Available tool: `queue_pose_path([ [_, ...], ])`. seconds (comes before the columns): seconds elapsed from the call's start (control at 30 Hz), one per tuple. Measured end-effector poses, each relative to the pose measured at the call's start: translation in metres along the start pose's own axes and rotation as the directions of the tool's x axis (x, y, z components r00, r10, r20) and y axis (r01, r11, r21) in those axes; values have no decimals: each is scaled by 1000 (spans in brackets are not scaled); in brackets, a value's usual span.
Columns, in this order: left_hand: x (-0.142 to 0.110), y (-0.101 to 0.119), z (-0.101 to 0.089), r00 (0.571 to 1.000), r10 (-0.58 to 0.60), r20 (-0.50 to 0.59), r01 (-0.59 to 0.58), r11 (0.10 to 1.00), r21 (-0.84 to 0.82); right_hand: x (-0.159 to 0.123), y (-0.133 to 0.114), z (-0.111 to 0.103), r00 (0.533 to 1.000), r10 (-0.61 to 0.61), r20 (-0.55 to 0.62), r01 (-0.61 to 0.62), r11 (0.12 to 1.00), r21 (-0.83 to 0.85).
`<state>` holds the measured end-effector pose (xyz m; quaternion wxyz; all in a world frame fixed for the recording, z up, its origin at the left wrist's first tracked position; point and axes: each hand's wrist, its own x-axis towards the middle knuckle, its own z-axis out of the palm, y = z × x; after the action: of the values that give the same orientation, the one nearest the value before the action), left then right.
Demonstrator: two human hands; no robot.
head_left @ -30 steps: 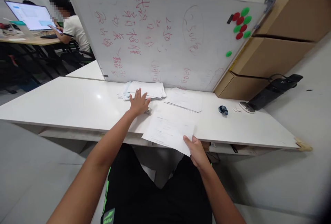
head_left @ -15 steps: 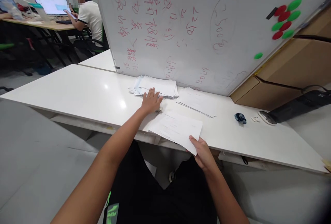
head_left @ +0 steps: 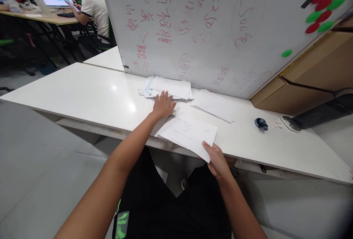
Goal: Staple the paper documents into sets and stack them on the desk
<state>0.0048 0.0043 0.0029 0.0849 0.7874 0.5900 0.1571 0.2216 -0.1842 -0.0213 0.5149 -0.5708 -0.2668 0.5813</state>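
Note:
My left hand [head_left: 163, 105] lies flat on the white table [head_left: 82, 95], fingers stretched out against the front edge of a messy stack of papers [head_left: 171, 87]; a small dark object shows just under its palm. My right hand [head_left: 216, 159] pinches the near corner of a printed sheet [head_left: 189, 133] that lies on the table and overhangs its front edge. A second, flatter pile of papers [head_left: 213, 104] sits to the right of the stack.
A whiteboard [head_left: 206, 22] with red writing and red and green magnets [head_left: 321, 6] leans at the back of the table. Cardboard boxes [head_left: 317, 70] stand right. A small blue object [head_left: 260, 123] and black device [head_left: 322, 112] lie right. A person sits at a far-left desk [head_left: 38, 16].
The camera has shifted closer and rightward. Both hands keep their places; the right hand still grips the sheet's corner, the left still rests by the paper stack.

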Motion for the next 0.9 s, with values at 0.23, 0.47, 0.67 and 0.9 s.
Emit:
queue_pose_path([
  [0.23, 0, -1, 0, 1000, 7, 14, -8, 1000, 22, 1, 1, -1, 1000, -13, 19, 13, 1000, 10],
  [0.47, 2, 2, -2, 998, 2, 61, -7, 996, 93, 0, -1, 1, 1000, -11, 3, 10, 1000, 24],
  [0.67, 5, 5, -2, 993, 14, 121, -32, 989, 144, 0, -2, 1, 1000, 3, -18, -2, 999, 41],
  [0.9, 8, 1, 2, 995, 32, 98, -45, 990, 131, 1, 4, -2, 1000, -21, 8, 21, 996, 83],
])
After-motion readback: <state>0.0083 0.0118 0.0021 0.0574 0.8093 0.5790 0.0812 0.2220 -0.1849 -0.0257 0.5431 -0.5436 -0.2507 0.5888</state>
